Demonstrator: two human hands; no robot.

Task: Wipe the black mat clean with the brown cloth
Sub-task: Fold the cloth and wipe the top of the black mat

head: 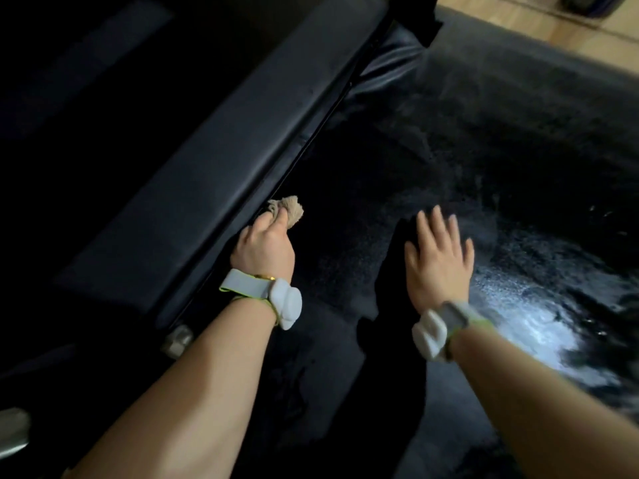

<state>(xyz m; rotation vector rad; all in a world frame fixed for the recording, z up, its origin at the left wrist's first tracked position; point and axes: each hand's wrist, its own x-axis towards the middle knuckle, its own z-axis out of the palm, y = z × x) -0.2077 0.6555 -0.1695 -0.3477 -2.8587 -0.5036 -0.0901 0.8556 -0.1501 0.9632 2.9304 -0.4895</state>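
Hugging mat (363, 209) edge, brown cloth (288, 210)

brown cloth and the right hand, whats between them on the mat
In the head view, only bare black mat lies between the brown cloth gripped by the left hand and the flat right hand.

A tan-brown cloth (286, 209) lies against the black mat (363, 216); white wristbands (276, 297) carry yellow-green edging.

Both arms reach forward. Left hand (264, 242) curled, gripping cloth (288, 210). Right hand (439, 259) flat, fingers straight and spread, palm down.
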